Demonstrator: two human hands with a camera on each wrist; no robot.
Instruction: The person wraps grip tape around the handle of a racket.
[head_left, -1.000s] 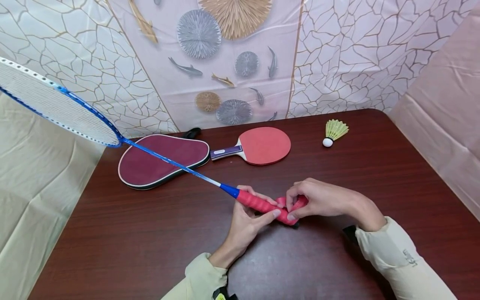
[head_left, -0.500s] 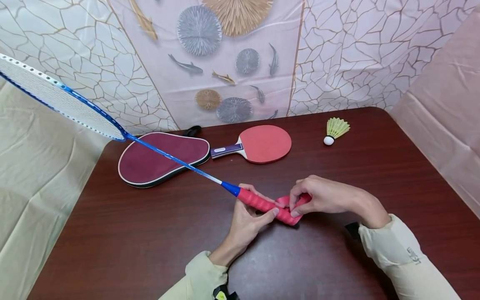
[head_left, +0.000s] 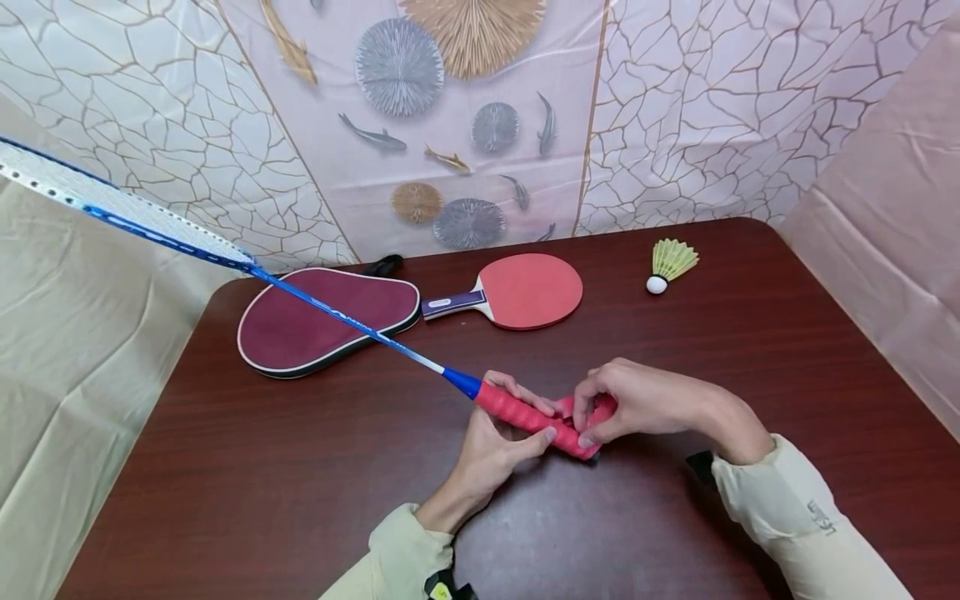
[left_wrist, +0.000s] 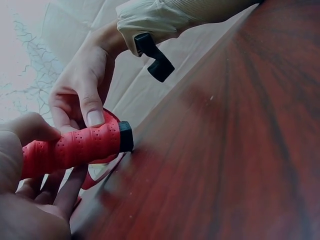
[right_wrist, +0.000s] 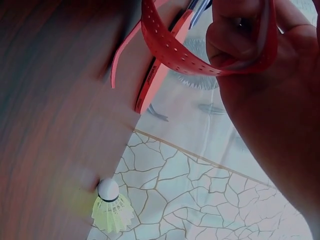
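Observation:
A blue and white badminton racket (head_left: 352, 323) slants from the upper left to the hands, held over the table. My left hand (head_left: 486, 454) grips its red, ridged handle (head_left: 517, 410) between thumb and fingers. At the butt end, my right hand (head_left: 645, 402) pinches red perforated grip tape (right_wrist: 172, 55). That tape hangs in a loop with a loose tail in the right wrist view. In the left wrist view, the black butt cap (left_wrist: 126, 136) sticks out past the wrapped tape, and the right thumb (left_wrist: 92, 111) presses on the wrap beside it.
A maroon paddle case (head_left: 322, 312) lies at the table's back left, under the racket shaft in view. Beside it lies a red table tennis paddle (head_left: 531, 292). Farther right is a yellow shuttlecock (head_left: 670, 265). Patterned cloth (head_left: 675, 108) hangs behind the brown table (head_left: 262, 483).
The racket has turned about its shaft, so its head now shows more edge-on. Both hands stay at the handle with only small shifts.

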